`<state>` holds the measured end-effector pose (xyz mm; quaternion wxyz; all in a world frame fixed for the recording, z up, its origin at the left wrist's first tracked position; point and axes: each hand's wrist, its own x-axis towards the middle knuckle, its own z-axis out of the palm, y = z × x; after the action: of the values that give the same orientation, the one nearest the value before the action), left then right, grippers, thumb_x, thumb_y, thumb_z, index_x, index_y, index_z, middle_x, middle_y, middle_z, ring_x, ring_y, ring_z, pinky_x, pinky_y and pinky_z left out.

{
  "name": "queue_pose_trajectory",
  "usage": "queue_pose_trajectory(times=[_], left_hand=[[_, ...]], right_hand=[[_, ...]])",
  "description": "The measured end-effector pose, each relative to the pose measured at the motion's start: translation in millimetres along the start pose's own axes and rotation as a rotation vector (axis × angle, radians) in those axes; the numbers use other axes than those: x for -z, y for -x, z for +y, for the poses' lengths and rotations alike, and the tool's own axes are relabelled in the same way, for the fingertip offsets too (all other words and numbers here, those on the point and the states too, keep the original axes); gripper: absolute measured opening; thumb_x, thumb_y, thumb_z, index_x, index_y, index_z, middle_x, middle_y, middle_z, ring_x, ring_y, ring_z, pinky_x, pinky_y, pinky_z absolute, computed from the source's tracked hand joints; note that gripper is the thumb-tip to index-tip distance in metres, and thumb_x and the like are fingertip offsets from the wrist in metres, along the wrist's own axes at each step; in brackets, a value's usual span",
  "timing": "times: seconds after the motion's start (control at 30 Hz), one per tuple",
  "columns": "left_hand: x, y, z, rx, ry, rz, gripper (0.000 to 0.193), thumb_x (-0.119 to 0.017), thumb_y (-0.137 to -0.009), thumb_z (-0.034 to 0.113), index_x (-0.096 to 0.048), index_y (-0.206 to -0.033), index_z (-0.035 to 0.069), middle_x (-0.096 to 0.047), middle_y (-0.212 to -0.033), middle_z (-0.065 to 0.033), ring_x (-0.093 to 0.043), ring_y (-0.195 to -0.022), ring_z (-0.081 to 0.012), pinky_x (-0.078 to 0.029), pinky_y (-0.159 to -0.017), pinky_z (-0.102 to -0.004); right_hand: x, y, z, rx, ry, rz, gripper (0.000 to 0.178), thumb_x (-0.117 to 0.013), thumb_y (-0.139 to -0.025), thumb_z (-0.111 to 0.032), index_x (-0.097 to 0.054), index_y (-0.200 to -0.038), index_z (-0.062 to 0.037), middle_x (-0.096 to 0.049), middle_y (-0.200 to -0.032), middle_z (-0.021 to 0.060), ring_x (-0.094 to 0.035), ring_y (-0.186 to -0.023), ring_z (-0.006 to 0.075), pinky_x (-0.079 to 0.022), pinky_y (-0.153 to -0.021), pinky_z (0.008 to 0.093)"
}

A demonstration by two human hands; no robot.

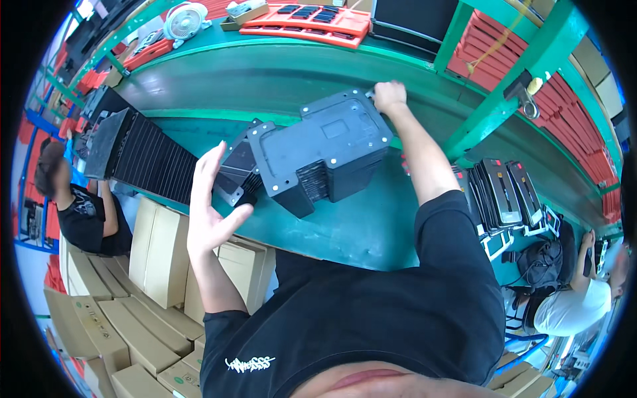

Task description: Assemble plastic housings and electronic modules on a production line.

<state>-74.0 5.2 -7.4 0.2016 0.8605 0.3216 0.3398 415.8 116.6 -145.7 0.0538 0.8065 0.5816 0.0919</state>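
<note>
A stepped block of stacked black plastic trays (pixel 325 132), with round pale studs at its corners, sits on the green bench in front of me. My right hand (pixel 390 97) is closed in a fist at the far right corner of the block. What its fingers hold, if anything, is hidden. To the near left, my left hand (pixel 213 205) is raised, with thumb and fingers apart and nothing in it. Behind that hand, a smaller black part (pixel 239 169) with pale studs leans against the block. A long row of black ribbed pieces (pixel 152 152) extends left along the bench.
Brown cartons (pixel 142 331) are piled at the lower left. A green post (pixel 517 83) with a hanging clamp rises at right, near upright black panels (pixel 497 192). Orange trays (pixel 305 23) and a white fan (pixel 186 23) stand beyond. Co-workers are at left (pixel 93 212) and right (pixel 574 308).
</note>
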Motion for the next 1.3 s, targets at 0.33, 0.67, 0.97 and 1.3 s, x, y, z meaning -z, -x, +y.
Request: queue_pose_trajectory(times=[0.33, 0.67, 0.97, 1.3], left_hand=[[-31, -35, 37, -0.024, 0.289, 0.067, 0.126, -0.096, -0.058, 0.036, -0.024, -0.158, 0.008, -0.039, -0.147, -0.0191, -0.049, -0.133, -0.0347, -0.04, -0.113, -0.0478], [-43, -40, 38, -0.044, 0.251, 0.068, 0.114, -0.095, -0.057, 0.034, -0.035, -0.151, 0.009, -0.044, -0.14, -0.0208, -0.051, -0.129, -0.0354, -0.044, -0.108, -0.0467], [-25, -47, 47, -0.127, 0.044, -0.082, 0.067, -0.094, -0.057, 0.028, -0.069, -0.116, 0.007, -0.049, -0.136, -0.0206, -0.053, -0.125, -0.0361, -0.046, -0.104, -0.0455], [-42, -29, 59, -0.319, 0.406, 0.479, 0.063, -0.072, -0.09, 0.024, -0.045, -0.141, -0.001, -0.059, -0.121, -0.0231, -0.062, -0.106, -0.033, -0.052, -0.094, -0.0445]], right_hand=[[222, 127, -25, 0.103, -0.987, 0.338, 0.033, -0.075, -0.084, -0.033, -0.073, -0.087, 0.0004, -0.071, -0.073, 0.0105, -0.069, -0.063, 0.0202, -0.052, -0.061, 0.0314], [240, 214, -102, 0.197, -0.315, 0.528, 0.024, -0.072, -0.085, -0.023, -0.074, -0.079, -0.0004, -0.069, -0.074, 0.0151, -0.065, -0.08, 0.0313, -0.051, -0.08, 0.0433], [234, 243, -101, 0.271, -0.468, 0.613, 0.017, -0.069, -0.086, -0.017, -0.075, -0.081, -0.0025, -0.066, -0.087, 0.0139, -0.058, -0.09, 0.0322, -0.046, -0.084, 0.0439], [301, 355, -145, 0.537, -0.945, 0.746, 0.021, -0.072, -0.078, -0.013, -0.071, -0.098, -0.0104, -0.06, -0.076, 0.0081, -0.061, -0.065, 0.0271, -0.045, -0.057, 0.0346]])
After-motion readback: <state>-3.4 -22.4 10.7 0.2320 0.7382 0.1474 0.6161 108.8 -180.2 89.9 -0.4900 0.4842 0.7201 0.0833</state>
